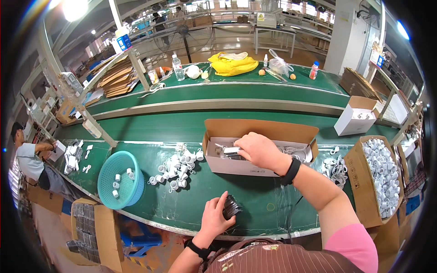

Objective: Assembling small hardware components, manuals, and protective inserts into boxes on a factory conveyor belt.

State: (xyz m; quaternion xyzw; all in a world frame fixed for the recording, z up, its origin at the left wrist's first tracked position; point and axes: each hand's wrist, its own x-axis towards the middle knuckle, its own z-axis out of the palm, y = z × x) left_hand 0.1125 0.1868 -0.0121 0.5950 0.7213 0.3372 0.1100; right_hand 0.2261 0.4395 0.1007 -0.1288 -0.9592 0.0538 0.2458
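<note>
My left hand (215,217) is closed on a dark, shiny stack of film-wrapped pieces (231,207) just above the table's near edge. What the pieces are I cannot make out. My right hand (260,152) reaches into a long white cardboard box (255,169) with its brown flap raised at the back. Its fingers pinch a small flat white-and-dark piece (231,150) near the box's left end. White cables (296,151) lie inside the right part of the box. To the left, a heap of white round plug-like parts (178,166) rests on the green table.
A turquoise basket (104,189) with several white parts stands on the left. At the right are coiled white cables (336,172), a brown carton (359,182) full of white parts and a smaller white box (350,119). Another person (33,159) sits far left. A yellow bag (233,64) lies behind.
</note>
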